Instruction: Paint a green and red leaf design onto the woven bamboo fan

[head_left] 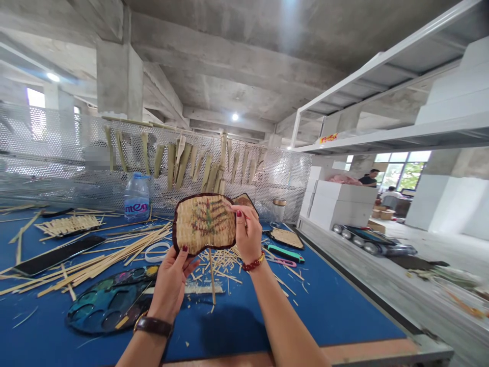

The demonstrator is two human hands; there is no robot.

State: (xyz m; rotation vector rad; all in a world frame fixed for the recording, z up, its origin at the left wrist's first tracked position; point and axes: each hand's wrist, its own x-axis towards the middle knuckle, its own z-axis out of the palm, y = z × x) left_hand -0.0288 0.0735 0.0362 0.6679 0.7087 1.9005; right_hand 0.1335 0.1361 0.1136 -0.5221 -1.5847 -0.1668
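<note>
On the blue surface [313, 306], with a paint palette [110, 300] at seven o'clock, a woven fan [204, 224] is raised at twelve, clamped at its lower edge by the left hand [170, 285] and its right edge by the right hand [248, 232], where a slipping thumb could smear any wet paint.

Quick count, folks: two hands, a left hand [170, 285] and a right hand [247, 234], on one woven bamboo fan [204, 224] at 12 o'clock. Then one woven mat [68, 225] at 10, another woven mat [286, 238] at 2, one water bottle [136, 198] at 11, one paint palette [110, 300] at 8, and two people [369, 178] way off at 2.
</note>
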